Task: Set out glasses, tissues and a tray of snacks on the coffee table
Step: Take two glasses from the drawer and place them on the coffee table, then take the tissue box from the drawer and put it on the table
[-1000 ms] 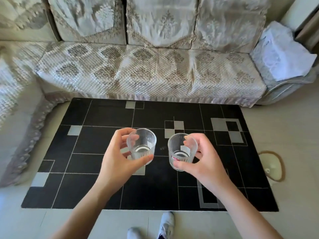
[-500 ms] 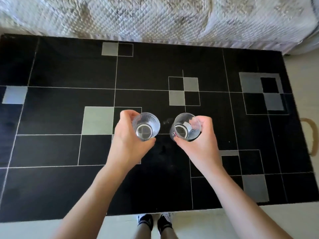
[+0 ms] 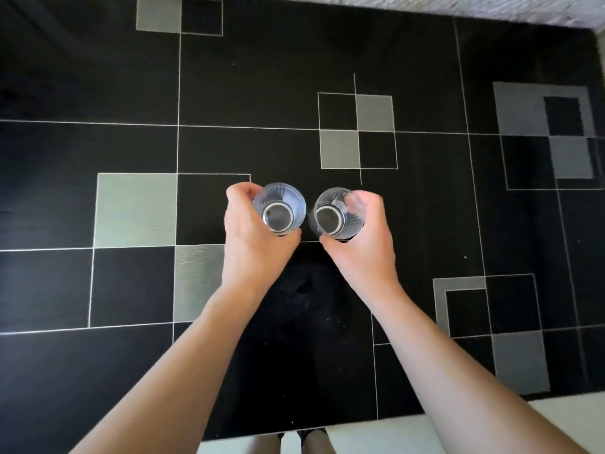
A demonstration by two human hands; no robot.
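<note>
I look straight down on a black coffee table (image 3: 425, 224) patterned with grey squares and thin white lines. My left hand (image 3: 252, 237) is wrapped around a clear ribbed glass (image 3: 279, 208), held upright near the table's middle. My right hand (image 3: 363, 244) grips a second, matching glass (image 3: 337, 213) just to its right. The two glasses are a small gap apart. I cannot tell whether their bases touch the tabletop. No tissues or snack tray are in view.
A strip of the pale quilted sofa (image 3: 491, 8) edges the table's far side at the top right. Light floor (image 3: 393, 430) runs along the near edge, where my feet (image 3: 304, 437) show.
My head has moved forward and tipped down, so the table fills the view and the sofa has almost left it. Both hands, holding the glasses, have lowered toward the table's middle.
</note>
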